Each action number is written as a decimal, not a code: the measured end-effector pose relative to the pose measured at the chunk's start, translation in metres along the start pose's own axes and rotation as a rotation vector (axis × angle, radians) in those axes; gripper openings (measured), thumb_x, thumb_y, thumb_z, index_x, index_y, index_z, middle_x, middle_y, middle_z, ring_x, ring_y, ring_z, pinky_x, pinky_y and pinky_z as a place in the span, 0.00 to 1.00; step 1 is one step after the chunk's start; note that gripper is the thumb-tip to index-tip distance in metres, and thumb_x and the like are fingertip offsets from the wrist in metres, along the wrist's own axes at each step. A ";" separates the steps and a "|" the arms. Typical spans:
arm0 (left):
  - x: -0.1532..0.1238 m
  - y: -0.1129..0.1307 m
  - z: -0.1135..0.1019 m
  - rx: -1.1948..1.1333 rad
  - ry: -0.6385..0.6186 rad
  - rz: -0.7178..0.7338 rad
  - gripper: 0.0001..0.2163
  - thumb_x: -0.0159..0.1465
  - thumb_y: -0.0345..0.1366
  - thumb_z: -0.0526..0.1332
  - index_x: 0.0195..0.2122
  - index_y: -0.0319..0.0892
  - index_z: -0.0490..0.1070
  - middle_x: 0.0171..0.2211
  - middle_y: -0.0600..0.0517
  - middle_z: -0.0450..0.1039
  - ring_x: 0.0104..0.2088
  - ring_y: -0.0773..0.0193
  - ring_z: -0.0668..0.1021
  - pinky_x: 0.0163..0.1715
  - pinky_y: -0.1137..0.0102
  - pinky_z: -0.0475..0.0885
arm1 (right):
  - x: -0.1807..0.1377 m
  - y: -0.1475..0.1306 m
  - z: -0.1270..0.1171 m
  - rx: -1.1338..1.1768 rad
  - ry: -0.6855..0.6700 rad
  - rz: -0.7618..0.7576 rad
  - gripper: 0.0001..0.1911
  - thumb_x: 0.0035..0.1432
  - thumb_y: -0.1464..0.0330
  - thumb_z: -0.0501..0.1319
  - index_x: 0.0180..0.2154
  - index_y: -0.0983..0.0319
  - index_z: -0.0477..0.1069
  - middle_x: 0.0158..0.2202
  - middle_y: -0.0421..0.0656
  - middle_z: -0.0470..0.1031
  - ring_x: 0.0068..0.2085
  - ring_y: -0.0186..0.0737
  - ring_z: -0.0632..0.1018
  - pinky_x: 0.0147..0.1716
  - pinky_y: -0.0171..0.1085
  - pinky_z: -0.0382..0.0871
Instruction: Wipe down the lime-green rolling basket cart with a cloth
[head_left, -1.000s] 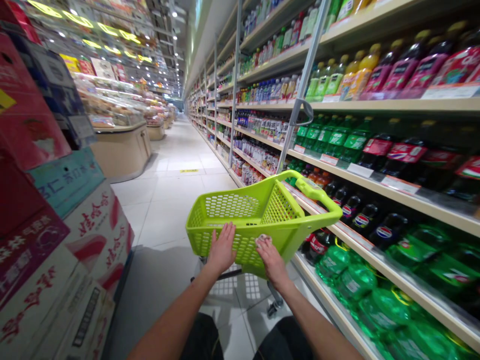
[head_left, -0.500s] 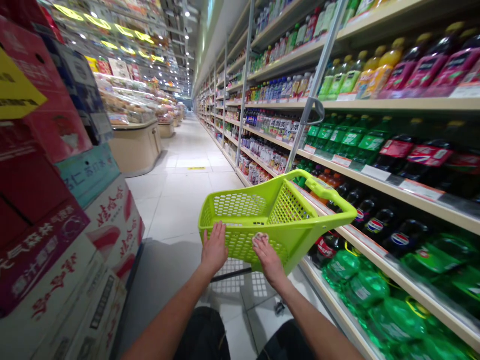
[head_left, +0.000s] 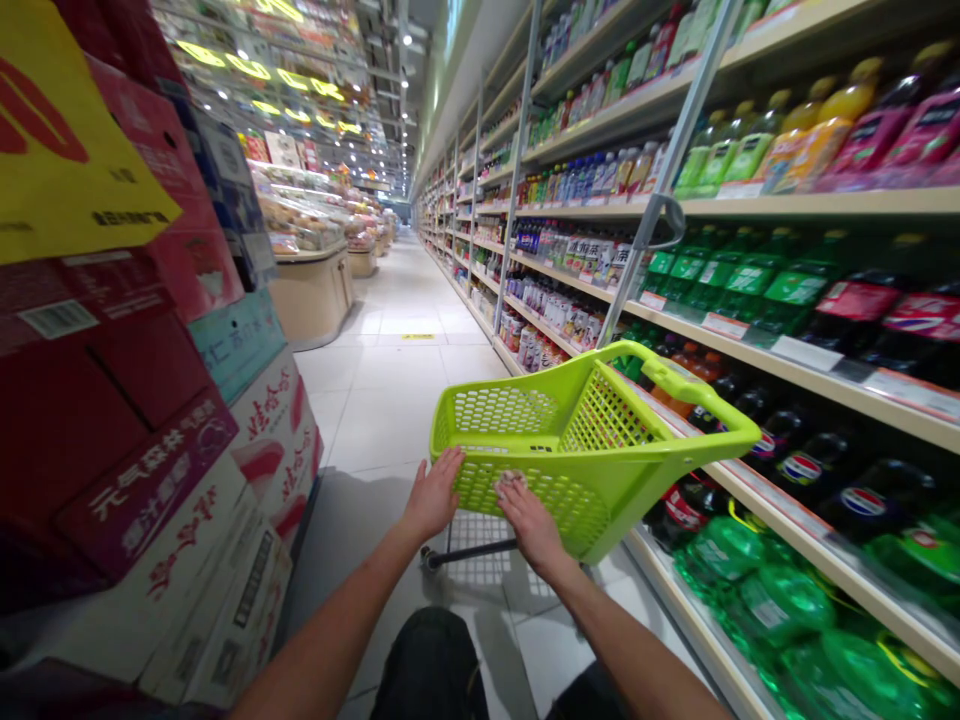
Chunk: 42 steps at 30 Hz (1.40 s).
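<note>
- The green cart [head_left: 600, 470] lies just ahead of our left hand [head_left: 435, 497] and right hand [head_left: 534, 525], long axis crosswise, handle [head_left: 697, 398] to their right.
- Left hand open, seemingly empty, at its near side; right hand, nearer the handle, flattened over a pale cloth [head_left: 510, 481], any grip hidden.
- Below, we find the wheels [head_left: 429, 560] mostly hidden.

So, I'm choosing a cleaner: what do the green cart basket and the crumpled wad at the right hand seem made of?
Cart basket: likely moulded plastic, slightly glossy, given its uniform green and pierced walls. Wad: perhaps cloth or tissue, matt, judging by its crumpled look; too small to be sure.
</note>
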<state>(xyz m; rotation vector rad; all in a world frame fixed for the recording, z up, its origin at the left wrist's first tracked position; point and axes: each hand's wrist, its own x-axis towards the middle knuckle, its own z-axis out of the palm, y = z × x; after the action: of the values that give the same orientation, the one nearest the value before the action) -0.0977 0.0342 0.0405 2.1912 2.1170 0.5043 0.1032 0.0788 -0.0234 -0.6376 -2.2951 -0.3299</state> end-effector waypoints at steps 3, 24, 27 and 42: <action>0.009 -0.012 -0.009 -0.173 -0.051 -0.069 0.32 0.48 0.21 0.46 0.56 0.47 0.53 0.57 0.54 0.59 0.57 0.66 0.61 0.58 0.55 0.50 | -0.004 -0.014 0.007 0.027 -0.111 -0.047 0.15 0.60 0.75 0.48 0.44 0.60 0.69 0.48 0.45 0.71 0.56 0.40 0.63 0.49 0.45 0.64; 0.028 0.010 -0.024 -0.131 -0.024 -0.138 0.26 0.51 0.21 0.47 0.53 0.41 0.57 0.51 0.49 0.67 0.52 0.61 0.67 0.57 0.54 0.47 | 0.043 -0.013 0.005 -0.017 -0.013 -0.019 0.18 0.59 0.77 0.47 0.48 0.60 0.66 0.54 0.45 0.64 0.60 0.43 0.54 0.54 0.50 0.55; 0.026 0.024 -0.015 -0.085 -0.055 -0.069 0.27 0.52 0.21 0.47 0.54 0.43 0.57 0.56 0.50 0.59 0.57 0.62 0.61 0.58 0.54 0.46 | 0.020 -0.004 0.015 -0.031 -0.101 -0.010 0.17 0.58 0.76 0.49 0.48 0.61 0.66 0.51 0.47 0.68 0.57 0.42 0.61 0.52 0.47 0.58; 0.020 0.048 0.002 0.172 -0.025 0.098 0.28 0.54 0.21 0.43 0.58 0.41 0.50 0.60 0.49 0.50 0.60 0.63 0.53 0.57 0.48 0.44 | -0.011 0.015 0.004 -0.127 -0.126 0.050 0.17 0.58 0.77 0.48 0.46 0.61 0.68 0.49 0.45 0.69 0.57 0.41 0.61 0.51 0.46 0.58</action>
<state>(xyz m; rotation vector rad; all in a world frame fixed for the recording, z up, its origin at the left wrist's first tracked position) -0.0511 0.0515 0.0548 2.3879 2.1224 0.3086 0.1152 0.0890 -0.0332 -0.7982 -2.3871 -0.4255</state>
